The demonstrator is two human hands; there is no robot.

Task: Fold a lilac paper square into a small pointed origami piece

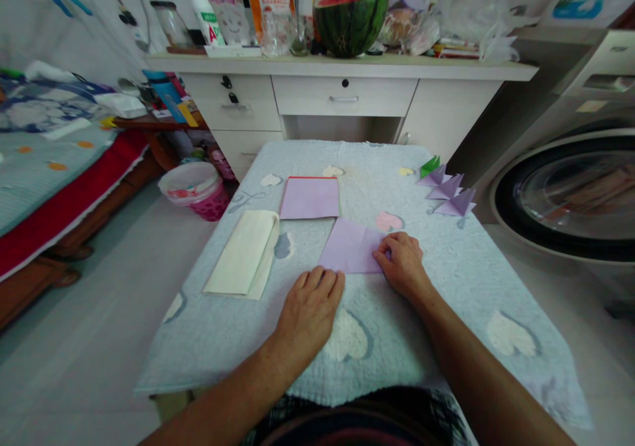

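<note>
A sheet of light purple origami paper (350, 244) with faint crease lines lies flat on the cloth in front of me. At its right edge, my right hand (401, 261) has thumb and fingers closed in a pinch on the paper. My left hand (312, 300) rests palm down by the lower left corner, fingers lying flat and touching the near edge. Just beyond is a stack of square paper (310, 198), purple on top, with a red edge showing at the back. Folded purple paper pieces (455, 203) and a green one (429, 166) stand in a row at the far right.
A folded cream cloth or paper (243, 254) lies left on the cloth-covered table (471, 340). Behind stands a white cabinet (347, 95) bearing a cut watermelon (351, 26) and bottles. A pink bin (198, 191) sits left on the floor; a washing machine (570, 128) is at right.
</note>
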